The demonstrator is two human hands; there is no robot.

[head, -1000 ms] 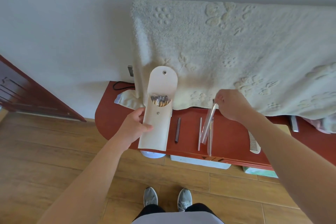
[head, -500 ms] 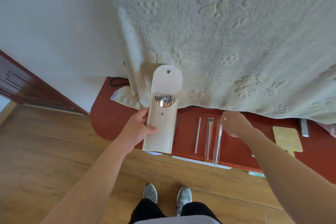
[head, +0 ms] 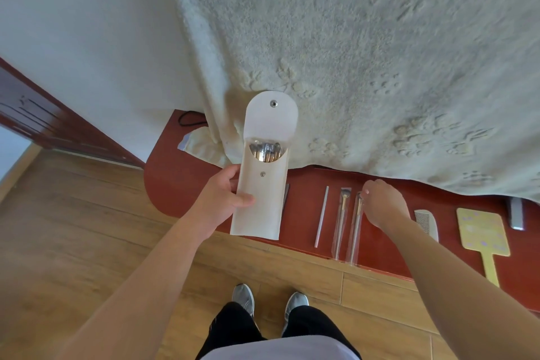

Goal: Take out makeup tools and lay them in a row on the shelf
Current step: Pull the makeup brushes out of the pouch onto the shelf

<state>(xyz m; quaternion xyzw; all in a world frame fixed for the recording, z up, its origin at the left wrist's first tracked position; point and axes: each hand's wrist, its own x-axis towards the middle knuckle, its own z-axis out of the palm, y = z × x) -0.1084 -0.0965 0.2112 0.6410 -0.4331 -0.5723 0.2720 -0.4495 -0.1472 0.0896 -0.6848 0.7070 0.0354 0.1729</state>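
Note:
My left hand (head: 222, 199) grips a cream pouch (head: 260, 202) upright above the red shelf (head: 175, 184), flap open, with several metal-handled brushes (head: 264, 150) showing in its mouth. On the shelf lie a dark tool (head: 286, 194), half hidden behind the pouch, then a thin white stick (head: 321, 216) and a sleeved brush (head: 340, 222) side by side. Another sleeved brush (head: 355, 231) lies to their right. My right hand (head: 385, 204) pinches its top end with curled fingertips.
A white comb (head: 425, 222), a yellow hand mirror (head: 482, 231) and a grey object (head: 515, 213) lie further right on the shelf. A cream blanket (head: 350, 67) hangs over the shelf's back. A black cable (head: 190, 120) sits at the far left corner. Wooden floor lies below.
My right hand has lowered the sleeved brush from a tilted hold to lie flat on the shelf, right of the other brush. The pouch stays in my left hand.

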